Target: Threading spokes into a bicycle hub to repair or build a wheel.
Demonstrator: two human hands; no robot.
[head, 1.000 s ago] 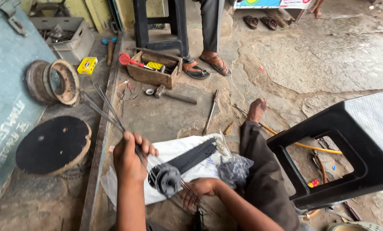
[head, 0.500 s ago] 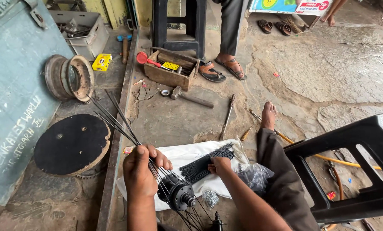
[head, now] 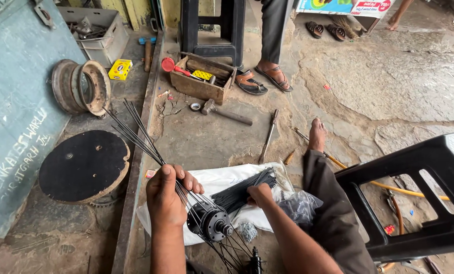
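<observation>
My left hand (head: 167, 195) grips a fan of thin black spokes (head: 135, 131) that run up and left from a black wheel hub (head: 210, 224) just below it. My right hand (head: 260, 194) rests on a bundle of loose black spokes (head: 242, 189), fingers closed around some of them. The bundle lies on a white plastic sheet (head: 214, 181) spread on the floor. More spokes hang from the hub toward the bottom edge. A small pile of metal nipples (head: 246, 231) lies beside the hub. My right leg and bare foot (head: 317, 134) stretch out to the right.
A black plastic stool (head: 419, 198) stands at the right. A wooden toolbox (head: 200, 78), hammer (head: 227, 113) and screwdriver (head: 269, 136) lie ahead. A round black disc (head: 83, 165) and a metal rim (head: 80, 87) sit left. Another person's sandalled feet (head: 267, 78) stand beyond the toolbox, beside a second stool (head: 212, 28).
My right hand has moved from beside the hub up onto the loose spoke bundle. My left hand keeps its grip on the spokes; the view has shifted slightly.
</observation>
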